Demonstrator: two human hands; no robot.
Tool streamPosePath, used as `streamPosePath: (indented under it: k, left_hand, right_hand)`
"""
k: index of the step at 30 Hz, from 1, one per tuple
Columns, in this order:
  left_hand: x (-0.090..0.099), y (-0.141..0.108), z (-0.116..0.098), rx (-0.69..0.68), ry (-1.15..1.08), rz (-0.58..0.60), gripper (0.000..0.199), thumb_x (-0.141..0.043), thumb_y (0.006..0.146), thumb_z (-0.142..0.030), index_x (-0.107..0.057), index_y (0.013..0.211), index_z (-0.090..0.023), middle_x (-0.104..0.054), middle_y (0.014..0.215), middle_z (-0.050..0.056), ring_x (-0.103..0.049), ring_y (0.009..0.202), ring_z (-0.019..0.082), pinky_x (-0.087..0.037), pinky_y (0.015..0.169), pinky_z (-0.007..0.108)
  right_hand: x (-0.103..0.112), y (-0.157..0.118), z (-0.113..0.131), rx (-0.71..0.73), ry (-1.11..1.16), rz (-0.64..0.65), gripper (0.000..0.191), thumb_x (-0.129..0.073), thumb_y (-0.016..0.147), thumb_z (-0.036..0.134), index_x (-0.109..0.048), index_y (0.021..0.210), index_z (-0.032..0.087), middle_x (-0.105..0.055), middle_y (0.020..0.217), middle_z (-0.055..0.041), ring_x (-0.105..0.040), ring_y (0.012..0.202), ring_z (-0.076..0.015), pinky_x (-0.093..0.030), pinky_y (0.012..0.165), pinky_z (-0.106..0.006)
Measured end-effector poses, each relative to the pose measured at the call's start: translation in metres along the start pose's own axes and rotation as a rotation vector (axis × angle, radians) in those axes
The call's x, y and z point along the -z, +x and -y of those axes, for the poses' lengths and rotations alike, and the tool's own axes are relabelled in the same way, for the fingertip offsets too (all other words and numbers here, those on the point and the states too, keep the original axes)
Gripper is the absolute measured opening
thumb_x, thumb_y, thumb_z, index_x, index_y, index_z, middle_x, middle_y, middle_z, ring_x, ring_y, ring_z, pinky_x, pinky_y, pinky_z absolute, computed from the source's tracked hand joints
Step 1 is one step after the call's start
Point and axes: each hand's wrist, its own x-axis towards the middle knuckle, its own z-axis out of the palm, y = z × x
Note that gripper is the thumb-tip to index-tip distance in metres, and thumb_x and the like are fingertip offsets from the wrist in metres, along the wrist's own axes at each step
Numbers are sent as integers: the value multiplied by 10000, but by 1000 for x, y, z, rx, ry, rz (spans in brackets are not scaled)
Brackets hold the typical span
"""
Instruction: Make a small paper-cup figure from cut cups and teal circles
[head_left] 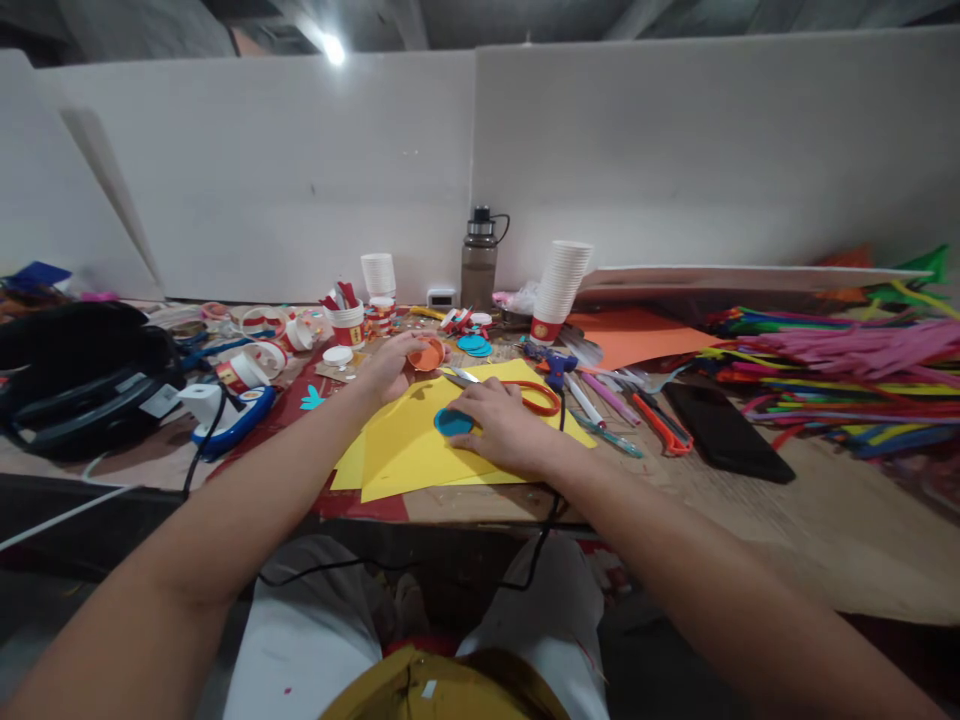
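Note:
My left hand [391,368] is closed on the edge of an orange round piece [426,356], which looks like a shallow disc or cap. My right hand [501,422] lies low over the yellow paper [405,455], its thumb and fingers pinching a blue paper disc [450,423]. Scissors with orange handles [551,402] rest on the same paper just beyond the right hand, and their blades point toward the left hand. Part of the scissors is hidden behind the right fingers. More blue discs [474,346] are stacked past the paper's far edge.
Right of the paper lie a blue glue gun [559,370], pens [611,398], an orange cutter [664,425], a black phone [727,432] and pipe cleaners [840,370]. Paper cups [564,285] and a bottle [478,262] stand behind. A black cable [540,560] hangs over the front edge.

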Motion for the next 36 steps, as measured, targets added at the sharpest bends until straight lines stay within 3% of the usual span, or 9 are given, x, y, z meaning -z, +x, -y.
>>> streamPosePath:
  k: [5, 8, 12, 17, 20, 28, 31, 36]
  left_hand:
    - [-5, -1, -1, 50, 19, -48, 198, -570, 737, -128, -595, 934, -128, -678, 847, 93, -667, 778, 197, -569, 589, 300]
    - [-8, -1, -1, 60, 36, -112, 210, -549, 714, -74, -596, 912, -122, -674, 837, 93, -659, 740, 188, -564, 570, 296]
    - [-9, -2, -1, 44, 0, -102, 283, -535, 710, -38, -588, 974, -124, -682, 874, 104, -671, 784, 204, -570, 598, 318]
    - [-14, -3, 5, 15, -1, -45, 300, -571, 749, -73, -626, 1039, -124, -687, 983, 109, -656, 798, 178, -579, 650, 330]
    - [-20, -5, 10, 6, -7, -17, 265, -574, 776, -101, -643, 1029, -141, -694, 984, 92, -644, 741, 144, -571, 633, 287]
    - [-31, -11, 15, 12, -20, 31, 219, -626, 839, -248, -640, 1044, -172, -699, 968, 75, -642, 709, 137, -568, 648, 287]
    - [-34, -13, 15, -24, -106, 66, 224, -593, 874, -288, -645, 1050, -160, -699, 977, 80, -645, 770, 140, -560, 698, 276]
    - [-35, -15, 15, -26, -198, 164, 290, -544, 902, -388, -655, 1044, -160, -697, 1023, 90, -657, 885, 184, -559, 802, 350]
  right_hand:
    - [-5, 6, 9, 23, -132, 39, 274, -582, 913, 400, -714, 997, 175, -676, 1039, -122, -531, 1057, -266, -326, 869, -390]
    - [-5, 10, 3, 10, -45, -63, 259, -474, 959, 251, -696, 880, 143, -680, 929, -110, -579, 890, -197, -358, 780, -319]
    - [-2, 13, -13, -142, 310, -343, 263, -467, 919, 219, -648, 740, 154, -644, 738, -48, -576, 711, -156, -398, 663, -266]
    - [-2, 20, -23, -418, 1041, -361, 129, -522, 866, 257, -614, 822, 179, -653, 679, 4, -625, 547, -125, -477, 505, -225]
    - [-5, 23, -22, -430, 1218, -390, 98, -625, 788, 226, -591, 870, 184, -670, 681, 18, -654, 560, -114, -503, 495, -197]
    - [-5, 32, -21, -406, 1212, -406, 175, -692, 719, 266, -548, 760, 176, -630, 539, 30, -623, 488, -111, -451, 426, -171]
    - [-5, 36, -19, -409, 1156, -424, 160, -668, 737, 256, -532, 709, 177, -619, 523, 25, -600, 466, -106, -432, 403, -170]
    - [-3, 38, -16, -430, 1109, -445, 175, -666, 743, 275, -522, 690, 191, -598, 521, 37, -570, 436, -106, -424, 382, -186]
